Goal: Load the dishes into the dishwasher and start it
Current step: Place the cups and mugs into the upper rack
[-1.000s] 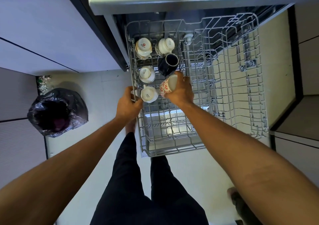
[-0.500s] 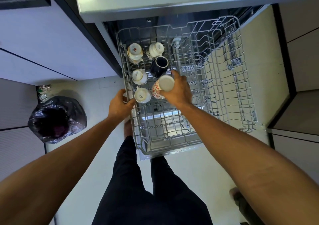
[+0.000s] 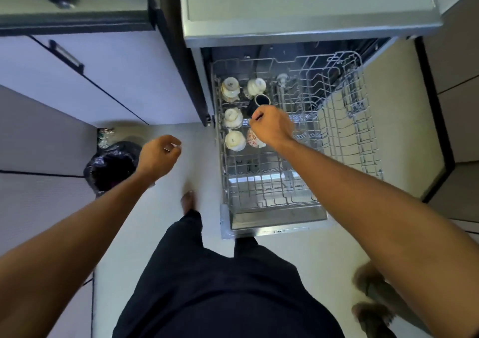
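The dishwasher's upper wire rack point(image 3: 344, 120) is pulled out over the open door point(image 3: 274, 220). Along its left side stand several white cups, among them a white cup point(image 3: 235, 140) nearest me, and a dark mug point(image 3: 261, 101) lying tilted. A red-flowered cup point(image 3: 255, 140) sits upside down in the rack next to the nearest white cup. My right hand point(image 3: 272, 128) hovers just over the flowered cup with fingers curled in, hiding part of it. My left hand point(image 3: 159, 153) hangs over the floor, left of the rack, loosely curled and holding nothing.
A bin lined with a black bag point(image 3: 111, 166) stands on the floor at left. Grey cabinet fronts with a dark handle point(image 3: 66, 55) run along the left. The worktop edge point(image 3: 311, 29) overhangs the dishwasher. Another person's sandalled feet point(image 3: 373, 288) are at the lower right.
My right hand set the flowered cup upside down in the rack and lifted off it. My left hand let go of the rack's edge and swung left over the floor.
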A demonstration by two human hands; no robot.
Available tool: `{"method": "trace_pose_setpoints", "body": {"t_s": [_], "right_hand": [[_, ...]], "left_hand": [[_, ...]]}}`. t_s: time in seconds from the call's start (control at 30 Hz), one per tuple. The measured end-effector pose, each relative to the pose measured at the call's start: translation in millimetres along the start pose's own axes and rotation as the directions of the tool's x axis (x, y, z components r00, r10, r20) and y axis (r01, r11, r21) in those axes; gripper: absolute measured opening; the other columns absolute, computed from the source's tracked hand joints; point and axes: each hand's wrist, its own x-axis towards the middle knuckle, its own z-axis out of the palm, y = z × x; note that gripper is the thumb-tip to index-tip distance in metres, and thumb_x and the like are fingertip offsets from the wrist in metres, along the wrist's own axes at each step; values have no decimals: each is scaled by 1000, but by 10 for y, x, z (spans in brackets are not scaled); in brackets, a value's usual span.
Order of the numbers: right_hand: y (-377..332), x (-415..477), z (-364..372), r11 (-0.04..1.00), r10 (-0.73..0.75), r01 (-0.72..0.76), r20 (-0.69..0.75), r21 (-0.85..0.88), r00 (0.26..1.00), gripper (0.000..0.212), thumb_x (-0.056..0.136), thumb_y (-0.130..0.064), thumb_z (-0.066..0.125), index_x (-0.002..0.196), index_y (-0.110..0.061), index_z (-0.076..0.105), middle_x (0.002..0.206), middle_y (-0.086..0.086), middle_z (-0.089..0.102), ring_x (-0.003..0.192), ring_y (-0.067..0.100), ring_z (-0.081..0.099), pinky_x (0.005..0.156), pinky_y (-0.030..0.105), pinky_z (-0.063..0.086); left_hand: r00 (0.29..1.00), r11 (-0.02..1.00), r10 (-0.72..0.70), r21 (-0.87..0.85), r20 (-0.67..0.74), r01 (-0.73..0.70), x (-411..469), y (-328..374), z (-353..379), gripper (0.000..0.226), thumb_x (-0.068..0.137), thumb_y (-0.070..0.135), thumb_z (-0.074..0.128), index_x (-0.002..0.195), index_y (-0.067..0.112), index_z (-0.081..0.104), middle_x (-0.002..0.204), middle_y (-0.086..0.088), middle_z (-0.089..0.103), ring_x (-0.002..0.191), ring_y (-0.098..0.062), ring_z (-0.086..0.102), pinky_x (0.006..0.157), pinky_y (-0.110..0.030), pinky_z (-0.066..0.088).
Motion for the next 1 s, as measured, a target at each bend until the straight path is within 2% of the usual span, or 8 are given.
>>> {"method": "trace_pose_setpoints", "body": {"t_s": [0.1, 0.17, 0.3, 0.4, 0.53, 0.7, 0.87, 1.0], "right_hand": [[-482, -61, 63, 997, -79, 79, -7, -7, 997, 11, 85, -31, 62, 86, -26, 71, 84, -6, 73, 81, 22, 67, 72, 36, 57], [-825, -69, 124, 991, -135, 135, -8, -16, 991, 11, 87, -30, 60, 85, -26, 69, 87, -3, 73, 83, 24, 66, 72, 35, 55], [-1752, -43, 426, 974, -228, 228, -1, -20, 974, 11, 85, -32, 62, 89, -27, 72, 86, -9, 73, 86, 20, 67, 74, 32, 53], [-2557, -31, 783, 958, -287, 287, -5, -11, 958, 13, 82, -36, 63, 88, -28, 71, 88, -7, 74, 89, 23, 68, 76, 32, 54], [-3563, -21, 1176, 924, -383, 383, -1, -20, 924, 15, 85, -35, 63, 93, -27, 72, 90, -5, 74, 92, 23, 68, 76, 30, 50], [-4627, 39, 1402, 858, -514, 513, -17, -23, 858, 13, 86, -35, 62, 89, -26, 71, 85, -8, 71, 84, 21, 66, 72, 33, 54], [-5240, 287, 1420, 791, -611, 610, -29, -35, 791, 13, 88, -34, 60, 89, -27, 71, 82, -10, 68, 79, 14, 62, 71, 33, 53], [-5502, 597, 1321, 763, -647, 644, -64, -64, 760, 13, 88, -34, 59, 88, -27, 70, 83, -10, 69, 79, 15, 63, 71, 35, 54]], "left_hand": [[998, 1000, -10, -7, -54, 9, -14, -346, -407, 32, 76, 37, 53, 96, 23, 74, 89, -4, 75, 86, -23, 70, 81, -32, 51], [996, 1000, 1, -11, -86, -2, 35, -561, -661, 34, 76, 35, 53, 96, 18, 75, 91, -6, 75, 88, -24, 70, 81, -31, 49], [982, 997, -1, -77, -187, -14, 250, -1020, -1304, 26, 81, 28, 59, 94, 12, 75, 89, -8, 75, 86, -22, 69, 83, -31, 50], [972, 991, -17, -133, -235, -15, 438, -1382, -1851, 16, 86, 13, 62, 94, 15, 75, 82, -4, 72, 82, -19, 68, 82, -28, 50], [955, 988, -18, -153, -295, -29, 621, -1857, -2592, 17, 85, 13, 62, 94, 20, 75, 80, 2, 68, 80, -16, 65, 81, -28, 52], [919, 983, -15, -172, -395, -58, 845, -2275, -3444, 15, 90, 21, 62, 100, 20, 74, 89, 4, 68, 84, -14, 63, 79, -27, 49], [862, 965, -69, -252, -503, -70, 1146, -2394, -3849, 16, 88, 17, 62, 100, 19, 72, 95, 2, 68, 87, -15, 63, 83, -29, 50], [835, 958, -38, -257, -549, -126, 1390, -2288, -4022, 13, 87, 14, 62, 96, 18, 72, 94, 2, 67, 87, -15, 63, 86, -30, 51]]}}
